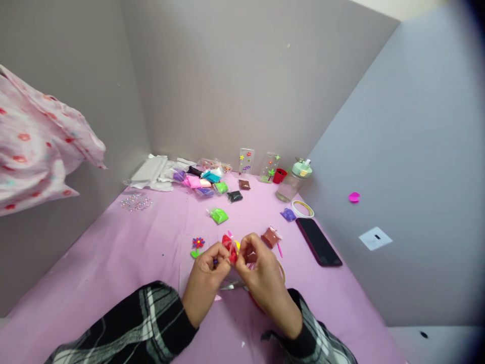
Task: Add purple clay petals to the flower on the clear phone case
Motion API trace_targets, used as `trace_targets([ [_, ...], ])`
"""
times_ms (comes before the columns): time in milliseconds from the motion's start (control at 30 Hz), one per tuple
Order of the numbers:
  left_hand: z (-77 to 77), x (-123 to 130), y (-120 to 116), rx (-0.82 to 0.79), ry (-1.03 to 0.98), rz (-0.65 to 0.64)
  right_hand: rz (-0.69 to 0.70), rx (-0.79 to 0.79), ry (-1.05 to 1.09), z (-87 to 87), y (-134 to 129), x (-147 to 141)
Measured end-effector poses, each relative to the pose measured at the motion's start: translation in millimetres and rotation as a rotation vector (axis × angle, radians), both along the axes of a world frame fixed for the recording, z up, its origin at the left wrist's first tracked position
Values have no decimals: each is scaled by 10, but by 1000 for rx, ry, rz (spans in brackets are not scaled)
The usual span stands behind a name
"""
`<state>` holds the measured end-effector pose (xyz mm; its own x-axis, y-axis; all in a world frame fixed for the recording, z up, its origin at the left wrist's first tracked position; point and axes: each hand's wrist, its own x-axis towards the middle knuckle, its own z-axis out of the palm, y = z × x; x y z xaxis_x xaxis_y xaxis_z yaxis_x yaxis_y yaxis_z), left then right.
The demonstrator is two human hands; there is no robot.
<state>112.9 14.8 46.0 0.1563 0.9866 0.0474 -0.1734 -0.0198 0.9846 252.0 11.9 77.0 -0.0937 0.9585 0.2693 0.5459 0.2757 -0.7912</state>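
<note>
Between my two hands, just above the pink-covered table (125,283), is a small clear packet of red clay (228,243). My left hand (207,269) pinches its near edge with thumb and forefinger. My right hand (260,270) pinches the same packet from the other side, fingertips close to the left ones. Left of the hands lies a clay flower (197,243) with red and purple petals and green leaves. Scissors (233,285) show their blades below the hands; their handles are partly covered by my right hand. A bit of yellow peeks out behind the packet.
A brown clay packet (270,236), green packet (219,216) and phone (318,241) lie around the hands. Behind them are several clay packets (204,182), two decorated clear cases (270,168), a red cup (279,175), a jar (290,186) and a tape roll (302,209).
</note>
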Motion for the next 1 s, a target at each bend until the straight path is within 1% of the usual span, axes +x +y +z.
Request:
trace_targets([
  [33, 0, -3, 10, -28, -20, -5, -20, 63, -39, -18, 5, 5],
  [100, -2, -6, 23, -89, -60, -18, -11, 169, -83, -42, 9, 19],
  [200, 9, -11, 27, -158, -110, -26, 81, 277, -76, -52, 9, 43],
  [300, 41, -24, 21, -191, -142, -22, 188, 364, -85, -64, 10, 68],
  [400, 64, -37, 14, -198, -153, -16, 218, 425, -164, -87, 16, 88],
  [500, 60, -41, 6, -187, -152, -10, 181, 430, -233, -92, 18, 91],
  [600, 52, -41, -1, -178, -148, -13, 147, 408, -226, -70, 15, 83],
  [700, 58, -47, 2, -180, -149, -17, 192, 409, -235, -44, 14, 88],
  [800, 66, -56, 12, -183, -148, -21, 243, 457, -325, -33, 14, 110],
  [900, 57, -63, 19, -175, -145, -21, 227, 474, -416, -30, 14, 129],
  [1000, 32, -67, 20, -159, -140, -18, 213, 453, -465, -25, 12, 132],
])
